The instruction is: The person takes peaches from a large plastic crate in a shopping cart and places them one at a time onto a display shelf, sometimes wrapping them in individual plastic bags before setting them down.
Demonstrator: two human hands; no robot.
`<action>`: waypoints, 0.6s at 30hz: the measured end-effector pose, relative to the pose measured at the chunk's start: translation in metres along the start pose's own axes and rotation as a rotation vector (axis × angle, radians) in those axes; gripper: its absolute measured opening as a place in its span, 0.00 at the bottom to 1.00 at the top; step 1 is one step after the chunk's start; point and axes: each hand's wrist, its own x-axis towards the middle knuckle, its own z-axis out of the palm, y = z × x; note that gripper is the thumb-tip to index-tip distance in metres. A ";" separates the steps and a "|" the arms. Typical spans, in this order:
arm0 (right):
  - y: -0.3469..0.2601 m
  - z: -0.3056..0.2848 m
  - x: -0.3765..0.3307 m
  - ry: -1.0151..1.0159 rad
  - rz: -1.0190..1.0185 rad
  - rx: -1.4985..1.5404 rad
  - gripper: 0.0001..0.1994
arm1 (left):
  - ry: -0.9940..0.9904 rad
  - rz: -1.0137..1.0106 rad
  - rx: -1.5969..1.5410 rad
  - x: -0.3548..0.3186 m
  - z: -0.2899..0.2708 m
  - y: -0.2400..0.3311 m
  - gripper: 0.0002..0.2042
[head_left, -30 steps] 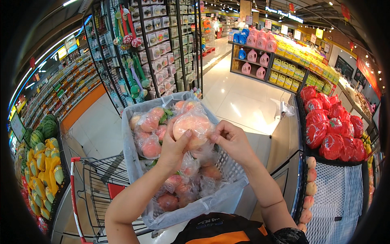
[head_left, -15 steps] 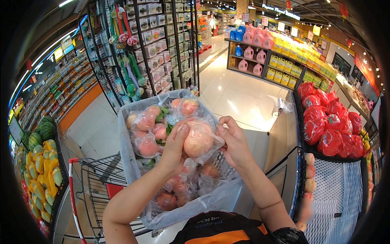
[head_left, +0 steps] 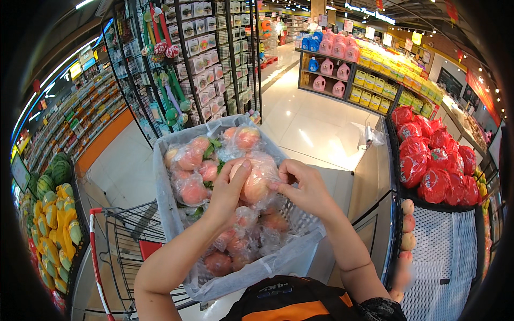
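A pinkish-yellow peach (head_left: pixel 257 187) wrapped in clear plastic film is held above a liner-covered crate. My left hand (head_left: pixel 227 190) is closed round its left side, thumb on top. My right hand (head_left: pixel 304 186) presses against the right side, thumb and fingers pinching the film there. Below and around my hands, the crate (head_left: pixel 167 214), lined with whitish sheeting, holds several more peaches (head_left: pixel 193 191), most in clear film, with a few green leaves (head_left: pixel 213 147) among them. The underside of the held peach is hidden.
The crate rests on a shopping cart (head_left: pixel 126 227). At right, a display bin (head_left: pixel 439 251) has a row of peaches (head_left: pixel 408 224) along its edge, with red-wrapped packages (head_left: pixel 436 160) behind. Melons in yellow netting (head_left: pixel 53 230) stand at left; a hanging-goods rack (head_left: pixel 206 69) rises ahead.
My right hand has moved in from the right, from stretching the film outward to pressing it against the peach. My left hand keeps its hold.
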 end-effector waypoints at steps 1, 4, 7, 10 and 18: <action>-0.002 0.001 0.001 0.023 -0.062 -0.072 0.12 | 0.012 0.003 -0.004 0.001 -0.002 -0.001 0.19; 0.000 0.010 -0.002 0.104 0.002 0.063 0.11 | 0.028 0.016 -0.022 0.003 -0.001 -0.002 0.19; 0.005 0.008 -0.003 0.126 -0.024 0.102 0.10 | -0.002 0.050 -0.034 0.004 0.002 -0.002 0.19; 0.015 0.008 -0.004 0.106 0.072 0.218 0.08 | -0.135 0.049 -0.100 0.007 -0.002 -0.004 0.20; 0.008 0.003 0.000 0.116 0.351 0.987 0.07 | -0.485 0.090 -0.277 -0.002 -0.003 -0.001 0.32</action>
